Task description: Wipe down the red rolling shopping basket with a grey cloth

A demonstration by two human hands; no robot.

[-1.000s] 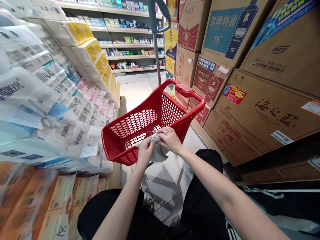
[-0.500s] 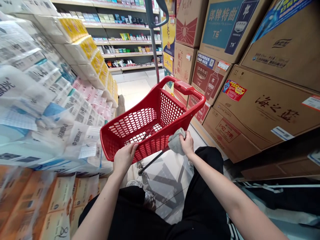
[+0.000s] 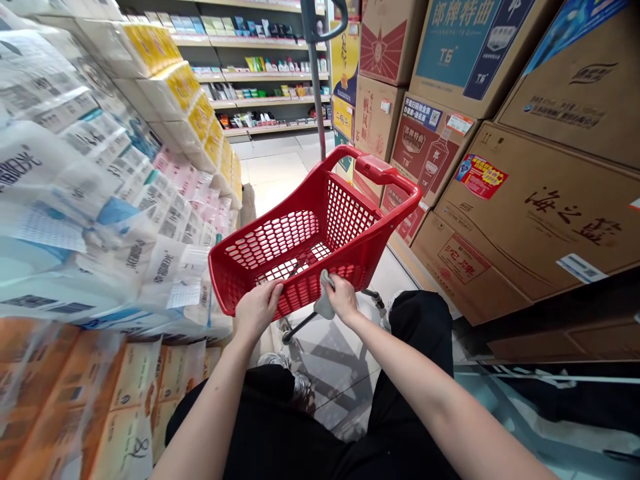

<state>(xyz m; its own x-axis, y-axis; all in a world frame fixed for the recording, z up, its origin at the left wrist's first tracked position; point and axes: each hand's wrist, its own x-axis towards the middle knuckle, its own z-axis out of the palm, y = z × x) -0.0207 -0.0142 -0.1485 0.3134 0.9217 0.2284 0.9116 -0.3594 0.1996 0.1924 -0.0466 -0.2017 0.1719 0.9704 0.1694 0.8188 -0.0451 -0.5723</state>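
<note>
A red plastic shopping cart [image 3: 300, 230] with perforated sides stands in front of me, its handle at the far right end. My left hand [image 3: 257, 308] is closed over the near rim, toward the cart's left end. In my right hand [image 3: 343, 298] is a grey cloth [image 3: 325, 305], pinched against the near side and rim around the middle. Part of the cloth hangs below my fingers. The inside of the basket shows only its grid and floor. Beneath it, a grey leg [image 3: 303, 327] with a wheel reaches the floor.
Stacked cardboard cartons [image 3: 525, 220] line the right side. Wrapped tissue packs [image 3: 120, 207] are piled on the left, with orange packs [image 3: 65, 393] lower down. Shelves of small goods [image 3: 265, 70] stand at the back. A grey pole [image 3: 316, 93] rises behind the cart.
My right hand has slid the cloth leftward along the cart's near side, closer to my left hand. The left hand keeps its hold on the rim. The view has shifted slightly.
</note>
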